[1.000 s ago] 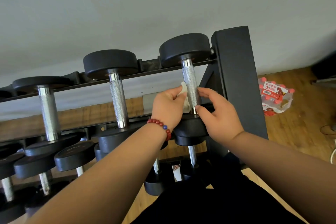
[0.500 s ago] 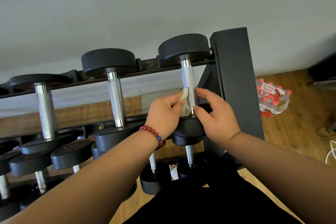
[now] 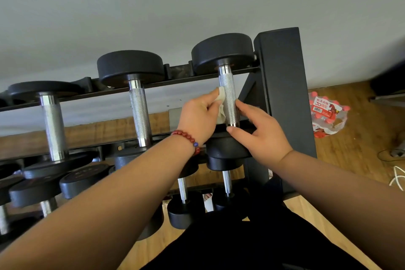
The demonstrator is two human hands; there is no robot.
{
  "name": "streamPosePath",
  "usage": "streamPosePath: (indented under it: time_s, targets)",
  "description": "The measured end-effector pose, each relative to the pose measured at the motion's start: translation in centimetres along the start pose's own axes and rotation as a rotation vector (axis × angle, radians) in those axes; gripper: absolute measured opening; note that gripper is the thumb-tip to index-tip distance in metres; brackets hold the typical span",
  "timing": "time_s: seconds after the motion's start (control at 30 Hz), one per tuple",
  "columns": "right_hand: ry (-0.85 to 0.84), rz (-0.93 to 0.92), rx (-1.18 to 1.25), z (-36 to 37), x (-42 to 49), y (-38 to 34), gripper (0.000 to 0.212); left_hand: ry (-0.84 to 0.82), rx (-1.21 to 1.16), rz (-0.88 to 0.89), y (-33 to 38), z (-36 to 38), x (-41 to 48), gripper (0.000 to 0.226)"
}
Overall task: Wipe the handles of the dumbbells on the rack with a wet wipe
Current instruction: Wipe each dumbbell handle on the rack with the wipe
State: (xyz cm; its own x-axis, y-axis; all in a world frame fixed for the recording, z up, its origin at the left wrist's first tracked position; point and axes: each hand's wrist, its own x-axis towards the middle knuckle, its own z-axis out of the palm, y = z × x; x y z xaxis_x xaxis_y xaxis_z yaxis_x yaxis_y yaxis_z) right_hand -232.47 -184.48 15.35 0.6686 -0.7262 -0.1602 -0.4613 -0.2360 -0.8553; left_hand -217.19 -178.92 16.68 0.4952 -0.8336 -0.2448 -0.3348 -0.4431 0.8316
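Observation:
A black rack [image 3: 282, 85] carries dumbbells with knurled steel handles and black round heads. The rightmost top dumbbell's handle [image 3: 229, 92] stands between my hands. My left hand [image 3: 200, 116], with a red bead bracelet on the wrist, pinches a white wet wipe [image 3: 221, 103] against the handle's left side. My right hand [image 3: 260, 129] touches the handle's lower right side with its fingertips, thumb lying over the lower head [image 3: 228, 151]. Two more top-row handles, one in the middle [image 3: 140, 112] and one at the left [image 3: 53, 125], stand bare.
Lower rows hold smaller dumbbells [image 3: 183, 204] beneath my forearms. A shrink-wrapped pack of red-capped bottles [image 3: 326, 114] lies on the wooden floor right of the rack. White cables [image 3: 396, 175] trail at the far right. A grey wall rises behind the rack.
My left hand and the wipe have slid slightly up the handle. My right hand stays at the handle's lower end. The camera shifted a little.

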Motion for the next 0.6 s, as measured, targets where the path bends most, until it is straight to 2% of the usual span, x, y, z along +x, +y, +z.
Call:
streamPosePath:
  time_s: [0.13,0.23,0.33,0.43,0.6]
  targets:
    - [-0.076,-0.022,-0.032,-0.6,0.1,-0.1,0.089,-0.03,0.013,0.017,-0.6,0.2,-1.7,0.035]
    - [-0.15,-0.031,-0.061,-1.0,0.3,-0.3,0.094,-0.064,0.009,0.016,-0.8,-0.1,-2.5,0.034]
    - [-0.155,-0.019,-0.057,-1.0,0.4,-0.1,0.1,0.018,-0.061,-0.031,0.4,-0.4,-0.3,0.034]
    - [-0.154,-0.035,-0.044,-1.0,0.4,0.1,0.093,0.044,-0.093,-0.036,1.1,-0.3,0.7,0.034]
    - [-0.139,-0.042,-0.031,-1.0,0.4,0.0,0.086,-0.032,0.052,0.042,-0.2,-0.1,-2.3,0.034]
